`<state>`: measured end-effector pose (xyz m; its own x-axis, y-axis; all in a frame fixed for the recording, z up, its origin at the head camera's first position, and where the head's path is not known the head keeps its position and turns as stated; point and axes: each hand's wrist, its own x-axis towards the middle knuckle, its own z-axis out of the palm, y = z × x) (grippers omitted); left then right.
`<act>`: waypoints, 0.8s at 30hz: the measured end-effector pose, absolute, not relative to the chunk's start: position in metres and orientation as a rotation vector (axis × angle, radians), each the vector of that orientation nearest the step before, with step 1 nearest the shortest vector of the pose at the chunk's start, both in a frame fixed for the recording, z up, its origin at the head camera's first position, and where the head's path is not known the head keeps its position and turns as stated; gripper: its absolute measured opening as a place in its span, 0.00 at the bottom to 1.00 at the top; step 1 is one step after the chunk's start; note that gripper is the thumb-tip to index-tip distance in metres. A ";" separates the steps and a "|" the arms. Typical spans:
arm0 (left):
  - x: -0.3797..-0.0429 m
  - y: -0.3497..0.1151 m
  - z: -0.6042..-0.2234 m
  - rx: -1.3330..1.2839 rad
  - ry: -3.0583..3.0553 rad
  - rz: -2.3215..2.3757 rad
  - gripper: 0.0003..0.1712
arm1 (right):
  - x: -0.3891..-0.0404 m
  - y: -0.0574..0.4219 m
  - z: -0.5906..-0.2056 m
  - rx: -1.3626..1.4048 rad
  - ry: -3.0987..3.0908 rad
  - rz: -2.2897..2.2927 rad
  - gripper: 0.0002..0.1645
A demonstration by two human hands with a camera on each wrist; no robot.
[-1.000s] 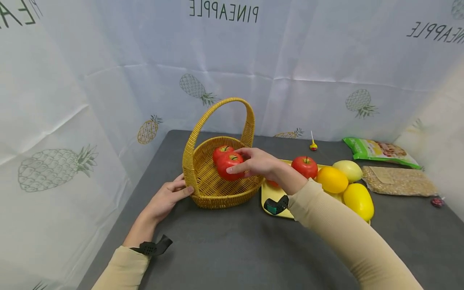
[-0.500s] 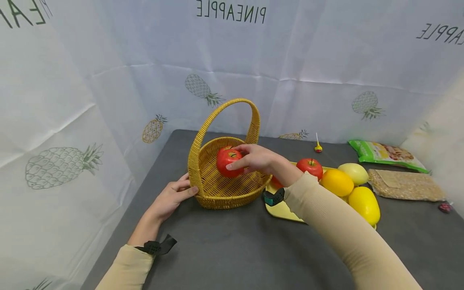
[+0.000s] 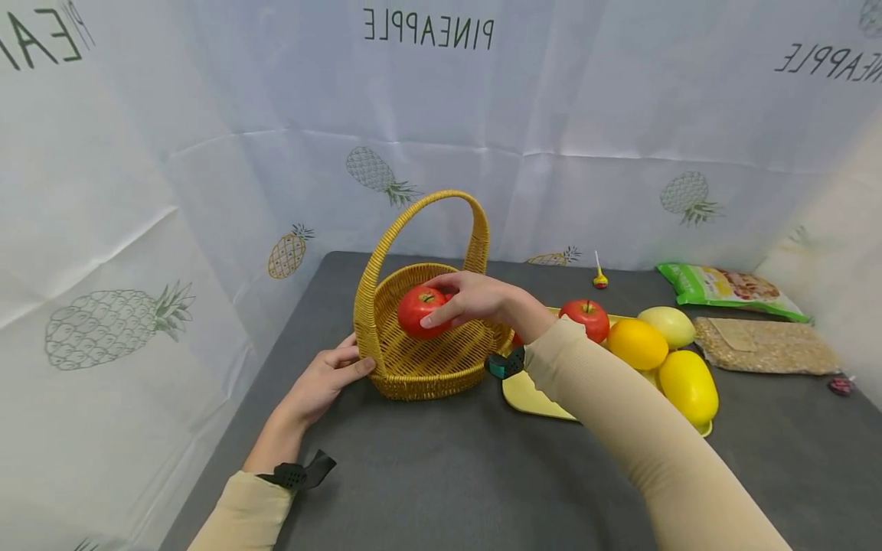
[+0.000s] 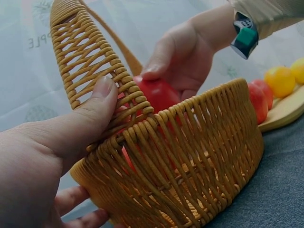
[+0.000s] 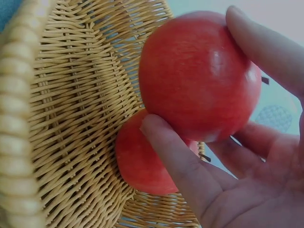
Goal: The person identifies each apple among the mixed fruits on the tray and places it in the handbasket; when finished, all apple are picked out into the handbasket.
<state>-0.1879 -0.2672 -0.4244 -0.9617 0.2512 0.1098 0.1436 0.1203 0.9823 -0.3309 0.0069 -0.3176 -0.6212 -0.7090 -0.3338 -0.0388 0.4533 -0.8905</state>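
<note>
My right hand (image 3: 468,298) grips a red apple (image 3: 419,311) by thumb and fingers, inside the opening of the yellow wicker basket (image 3: 427,386). In the right wrist view the held apple (image 5: 199,76) overlaps a second red apple (image 5: 145,156) that lies in the basket; from the head that one is mostly hidden behind the hand. At the basket's left end my left hand (image 3: 329,381) holds the wicker where the handle meets the rim. Its thumb (image 4: 102,95) presses the handle's base in the left wrist view, with the fingers behind the wall.
Right of the basket, a yellow tray (image 3: 534,399) bears red apples (image 3: 586,320), an orange fruit (image 3: 637,344), a yellow fruit (image 3: 689,386) and a pale one (image 3: 667,327). Behind are a lollipop (image 3: 600,277), a green packet (image 3: 733,291) and a bag of grain (image 3: 765,344).
My right hand has carried the held apple slightly left within the basket, toward the handle's left base. The left hand keeps its hold on the basket.
</note>
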 end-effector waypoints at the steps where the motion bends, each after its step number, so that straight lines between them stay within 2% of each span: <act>1: -0.188 -0.267 -0.425 0.407 2.290 1.987 0.23 | -0.332 0.006 -0.318 -0.637 1.984 -1.178 0.43; 24: -0.191 -0.266 -0.427 0.383 2.317 1.992 0.20 | -0.343 -0.015 -0.325 -0.930 1.986 -0.838 0.47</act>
<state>-0.1912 -0.2662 -0.4267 -0.9671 0.2274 0.1140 0.1469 0.1330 0.9802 -0.3434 -0.0153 -0.3254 -0.4340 -0.8247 -0.3627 -0.3152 0.5161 -0.7964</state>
